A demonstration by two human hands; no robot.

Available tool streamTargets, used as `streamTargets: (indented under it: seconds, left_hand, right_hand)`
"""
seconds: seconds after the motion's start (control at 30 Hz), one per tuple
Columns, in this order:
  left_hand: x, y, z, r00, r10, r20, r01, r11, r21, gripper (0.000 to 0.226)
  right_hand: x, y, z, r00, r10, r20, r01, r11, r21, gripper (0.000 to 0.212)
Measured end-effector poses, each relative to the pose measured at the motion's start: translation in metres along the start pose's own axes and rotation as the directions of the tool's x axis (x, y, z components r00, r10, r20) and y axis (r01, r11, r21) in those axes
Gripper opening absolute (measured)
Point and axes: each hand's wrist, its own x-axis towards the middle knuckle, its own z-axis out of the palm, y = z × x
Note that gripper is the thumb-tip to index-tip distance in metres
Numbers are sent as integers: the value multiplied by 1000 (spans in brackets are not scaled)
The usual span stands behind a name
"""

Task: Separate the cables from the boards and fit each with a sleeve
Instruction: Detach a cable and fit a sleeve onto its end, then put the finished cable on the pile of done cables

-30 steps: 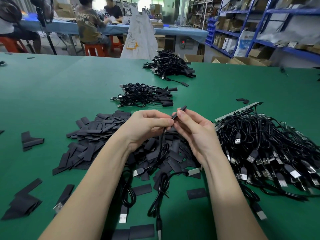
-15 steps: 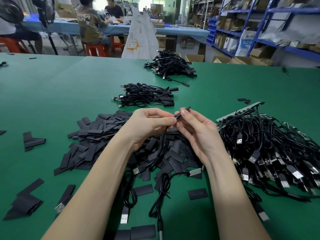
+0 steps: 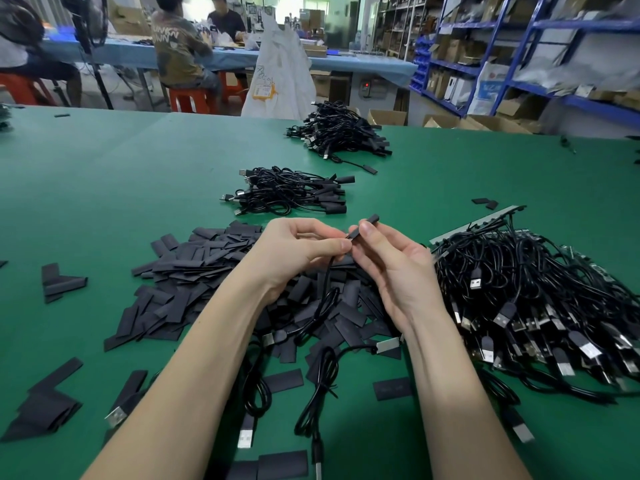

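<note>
At the centre of the frame both hands meet over the heap of flat black sleeve pieces (image 3: 207, 271); the left hand (image 3: 294, 258) pinches a thin black flexible cable (image 3: 327, 282) just below its end, fingers curled round it, while the right hand (image 3: 391, 268) pinches a short black tubular sleeve (image 3: 363, 227) between thumb and forefinger, its other fingers loosely spread; the sleeve points toward the upper right and appears partly slid over the cable tip, though the joint is hidden by fingertips. The cable hangs limp and loops down to the green table mat (image 3: 104, 188); it looks light and floppy, so it wants holding close to the tip to stay steady; the sleeve seems thin, soft and easily flattened, best taken lightly by its sides. At the right lies a tangle of black cables on pale boards (image 3: 519, 289); sleeved bundles (image 3: 287, 192) lie above centre.
</note>
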Motion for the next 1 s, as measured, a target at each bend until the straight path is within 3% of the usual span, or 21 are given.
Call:
streamTargets:
  seconds: [0.23,0.43,1.0]
  left_hand:
    - [-1,0,-3,1000,31,8,-31,999,20,15]
    - [0,1,-5,999,3,49,-3,1000,5,17]
    - [2,-7,-4,999,-29,40,25,994,107,11]
  right_hand:
    - [1,4,-1,1000,-3,25,3,1000,-23,10]
    - [2,7,0,996,-86,9,86,995,-53,31]
    - [2,13,4,989,-144,-13,142,984,-111,25]
